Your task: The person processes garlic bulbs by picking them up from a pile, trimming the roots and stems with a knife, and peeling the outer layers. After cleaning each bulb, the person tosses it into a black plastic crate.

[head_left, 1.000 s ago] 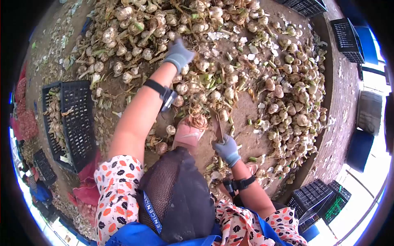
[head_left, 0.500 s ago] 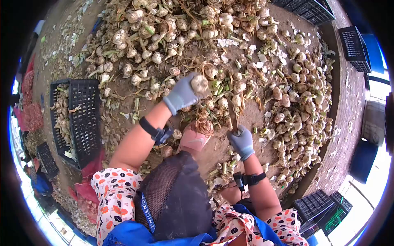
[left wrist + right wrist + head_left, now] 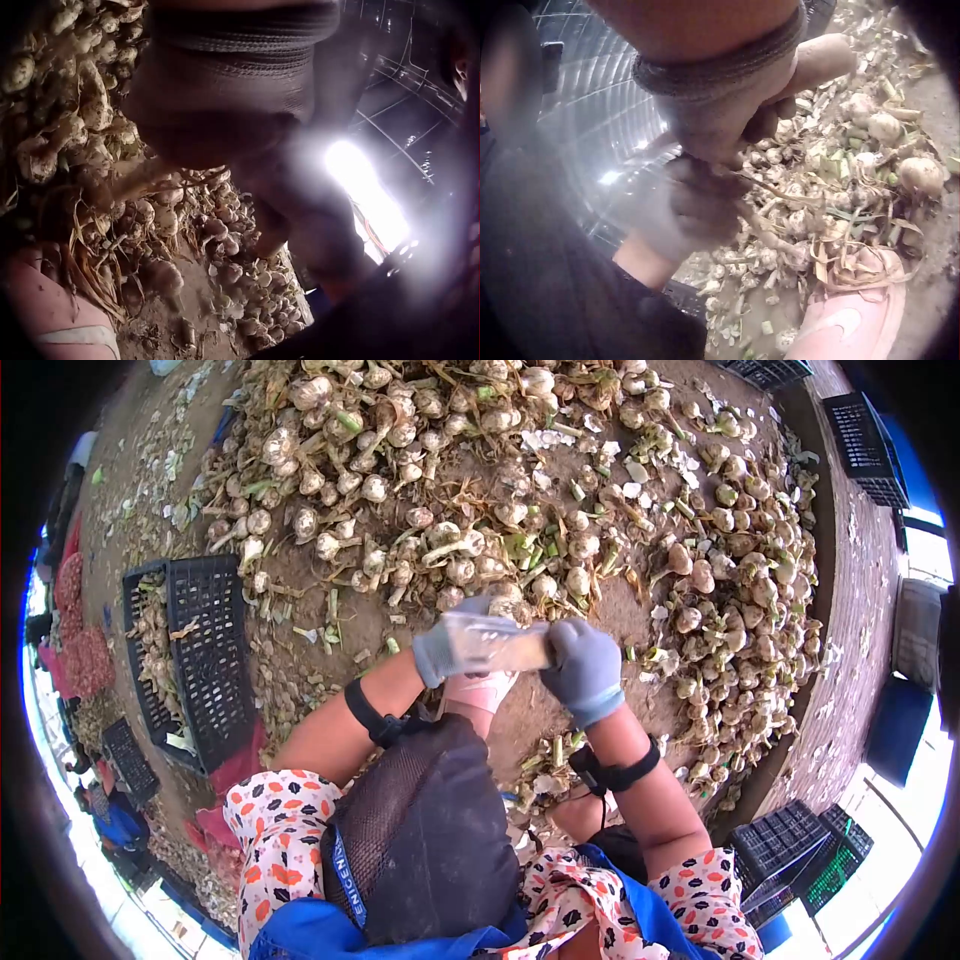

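Note:
Both grey-gloved hands meet over the pink shoe (image 3: 478,692) in the head view. A knife (image 3: 500,647), its blade blurred, is gripped in my right hand (image 3: 584,672) and lies across the front of my left hand (image 3: 440,650). My left hand's fingers curl round a garlic bulb, largely hidden behind glove and blade. In the left wrist view a pale garlic stem (image 3: 139,180) shows beside the dark left glove (image 3: 225,112). The right wrist view has the right glove (image 3: 720,112) above the shadowed left glove (image 3: 701,206), very close together.
Loose garlic (image 3: 440,440) is heaped ahead, and a second pile (image 3: 750,580) lies along a ledge (image 3: 850,580) on the right. At left stands a black crate (image 3: 205,660) holding garlic. More black crates (image 3: 775,845) stand at lower right. Cut stems and skins litter the ground.
My left hand reached into the heap, picked up a garlic bulb and drew it back towards the body. My right hand turned the knife from pointing forward to lying leftward, and the hands came together.

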Tool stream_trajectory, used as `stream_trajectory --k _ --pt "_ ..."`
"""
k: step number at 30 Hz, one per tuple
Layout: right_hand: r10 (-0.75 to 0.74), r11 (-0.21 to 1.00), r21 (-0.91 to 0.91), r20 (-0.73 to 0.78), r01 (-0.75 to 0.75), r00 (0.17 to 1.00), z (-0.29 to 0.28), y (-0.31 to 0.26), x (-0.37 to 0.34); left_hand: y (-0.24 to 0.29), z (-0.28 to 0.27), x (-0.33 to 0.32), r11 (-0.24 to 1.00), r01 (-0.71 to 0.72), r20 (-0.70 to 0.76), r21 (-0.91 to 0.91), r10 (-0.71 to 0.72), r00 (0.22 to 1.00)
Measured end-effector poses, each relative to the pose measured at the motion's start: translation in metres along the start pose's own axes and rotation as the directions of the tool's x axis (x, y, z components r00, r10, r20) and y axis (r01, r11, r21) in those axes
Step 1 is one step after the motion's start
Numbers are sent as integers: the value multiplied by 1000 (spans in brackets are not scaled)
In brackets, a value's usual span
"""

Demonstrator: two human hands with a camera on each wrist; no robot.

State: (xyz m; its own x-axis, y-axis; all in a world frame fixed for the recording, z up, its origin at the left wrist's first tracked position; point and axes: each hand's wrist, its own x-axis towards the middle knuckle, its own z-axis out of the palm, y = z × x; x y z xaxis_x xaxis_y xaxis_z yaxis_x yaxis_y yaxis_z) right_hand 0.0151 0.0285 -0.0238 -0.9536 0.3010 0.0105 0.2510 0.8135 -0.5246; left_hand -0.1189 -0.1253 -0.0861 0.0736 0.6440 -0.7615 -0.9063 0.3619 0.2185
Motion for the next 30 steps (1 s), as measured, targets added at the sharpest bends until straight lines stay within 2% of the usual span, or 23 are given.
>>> stream_trajectory --k 1,2,3,4,6,8,9,10,12,14,15,17,18,20,21,22,23,24,25,26,28,29,30 --pt "103 995 -16 14 -103 995 6 8 -3 15 19 -19 887 -79 -36 454 107 994" --pt "97 995 -20 15 -96 995 17 27 -10 32 39 -37 574 -117 -19 810 225 974" --pt "347 936 -88 87 -340 934 31 52 -15 26 34 -35 457 -361 168 813 410 897" --pt "579 813 -169 135 -557 804 38 70 -16 19 28 -31 294 -574 353 764 554 754" --pt "561 828 -79 154 -555 814 38 78 -32 18 26 -32 249 -579 368 776 566 737" --pt "562 819 6 196 -574 804 45 75 -59 13 30 -32 361 -700 388 616 635 669" --pt "548 787 161 262 -596 794 50 77 -62 19 31 -31 62 -723 572 688 567 593" --pt "523 730 308 323 -611 789 51 77 -63 22 31 -32 61 -725 575 686 565 592" --pt "505 692 383 349 -612 789 32 57 -55 25 26 -36 -336 -580 667 742 288 687" --pt "459 298 672 522 -678 719 7 33 -44 25 26 -38 -336 -608 692 720 269 670" --pt "461 297 670 523 -680 717 -6 24 -39 24 26 -40 -345 -613 699 711 253 669" --pt "172 622 705 302 -342 937 -22 12 -28 23 31 -44 -315 -621 693 718 228 685" --pt "178 619 706 302 -344 937 -14 11 -24 24 35 -47 -314 -623 693 716 222 685" --pt "118 872 472 50 -128 992 8 16 -19 26 47 -54 -218 -780 810 587 165 563" --pt "265 808 438 326 -394 907 16 27 -19 26 52 -58 -152 -803 816 576 162 555" --pt "266 813 434 315 -387 911 26 39 -29 26 52 -61 -162 -807 822 568 161 547" --pt "433 723 427 333 -544 838 40 53 -40 29 49 -65 -98 -831 831 548 182 526" --pt "583 599 411 363 -687 726 46 62 -49 29 43 -68 -20 -849 833 527 209 512" --pt "633 355 502 491 -789 598 44 61 -58 31 33 -68 99 -836 806 540 224 548" --pt "634 347 496 502 -796 589 45 60 -69 30 16 -69 182 -737 702 651 227 675" --pt "615 417 502 458 -758 642 46 62 -81 24 -40 -34 75 -669 600 740 376 706" --pt "644 319 476 526 -820 556 47 56 -83 23 -22 -31 66 -660 505 748 589 631" --pt "638 324 474 530 -819 559 52 51 -82 15 2 -22 64 -648 376 759 770 516"
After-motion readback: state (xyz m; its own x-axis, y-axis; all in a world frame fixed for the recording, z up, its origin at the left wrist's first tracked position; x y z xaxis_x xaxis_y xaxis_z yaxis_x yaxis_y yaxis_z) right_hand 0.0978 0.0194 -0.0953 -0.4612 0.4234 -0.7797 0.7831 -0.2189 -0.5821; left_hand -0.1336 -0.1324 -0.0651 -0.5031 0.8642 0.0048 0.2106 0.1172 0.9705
